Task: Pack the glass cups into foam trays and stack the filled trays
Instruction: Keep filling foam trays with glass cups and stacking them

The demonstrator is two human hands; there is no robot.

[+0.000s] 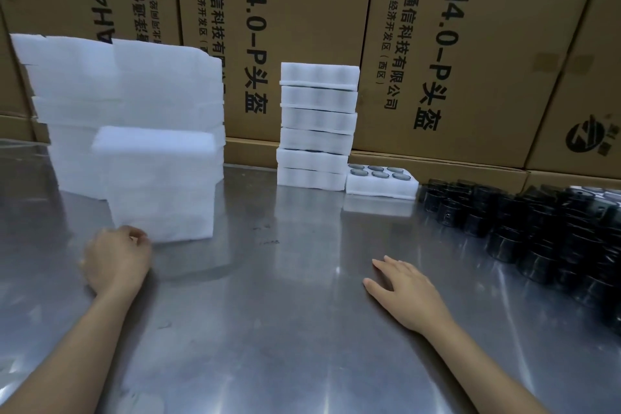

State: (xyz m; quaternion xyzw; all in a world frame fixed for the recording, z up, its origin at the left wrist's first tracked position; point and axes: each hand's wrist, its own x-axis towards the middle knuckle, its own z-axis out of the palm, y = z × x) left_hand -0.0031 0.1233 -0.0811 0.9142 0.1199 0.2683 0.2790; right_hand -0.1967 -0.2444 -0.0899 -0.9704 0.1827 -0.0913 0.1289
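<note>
1. Printed cardboard boxes [302,27] are walling the back.
2. A shiny steel bench [268,329] is carrying everything.
3. Foam trays [134,118] are sitting left; filled trays [317,124] are standing stacked centre.
4. Dark glass cups [544,228] are crowding right.
5. Left hand [116,259] fingers are curling empty beside the foam; right hand [406,289] is lying flat.

A packing area in a warehouse or factory. Beyond both hands, a wall of large printed cardboard cartons [302,27] rises behind a steel counter [268,329]. White foam trays [134,111] stand stacked past the left hand, and many dark glass cups [554,232] crowd beside the right hand.
</note>
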